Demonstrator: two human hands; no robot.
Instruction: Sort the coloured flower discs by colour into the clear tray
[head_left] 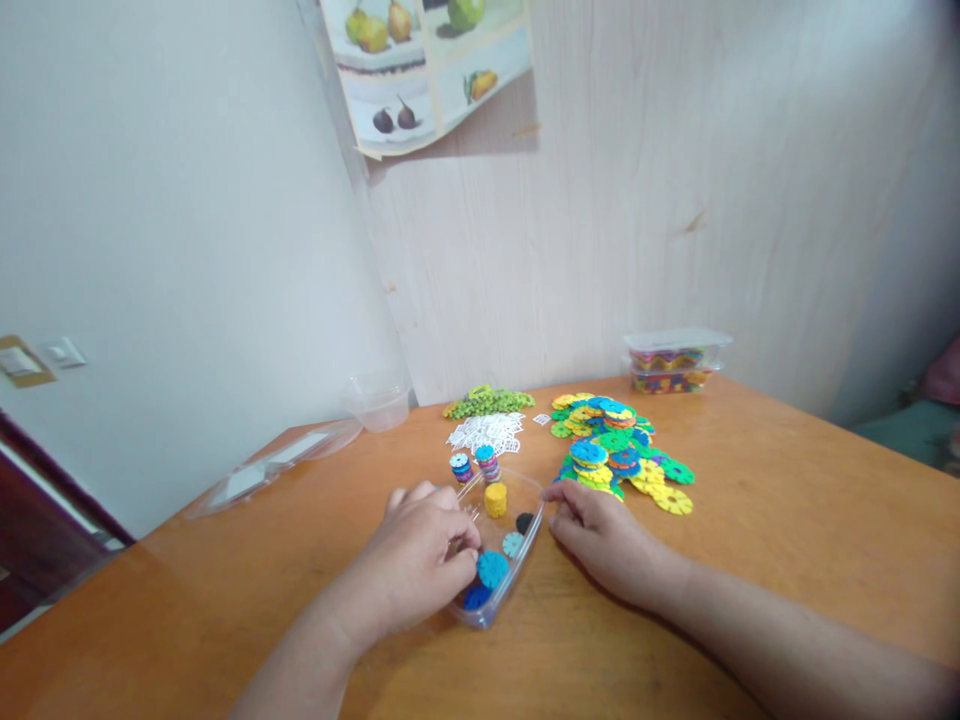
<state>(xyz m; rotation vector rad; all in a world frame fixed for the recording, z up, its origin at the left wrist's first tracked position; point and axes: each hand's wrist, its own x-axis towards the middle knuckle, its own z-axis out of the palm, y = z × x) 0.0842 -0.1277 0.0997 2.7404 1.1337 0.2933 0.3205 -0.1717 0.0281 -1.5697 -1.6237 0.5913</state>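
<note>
Head view: an orange-brown bench stands against a pale wall panel, where a poster of painted fruit hangs. Above the bench's near half, a person's left hand curls over the left side of a transparent container, thumb beside a blue disc; whether it pinches anything cannot be told. At the opposite side, the right hand is loosely curled, its index fingertip at the far right rim; whether the two touch cannot be told.

Beyond the right hand spreads a heap of multicoloured discs. Transparent lids lie at far left, near a transparent tub; two stacked boxes stand at back right. Green pieces and white pieces lie at centre back, with two small disc stacks nearer. Inside the container are a yellow stack, the blue disc, a dark-blue disc, a pale-blue disc and a black piece.
</note>
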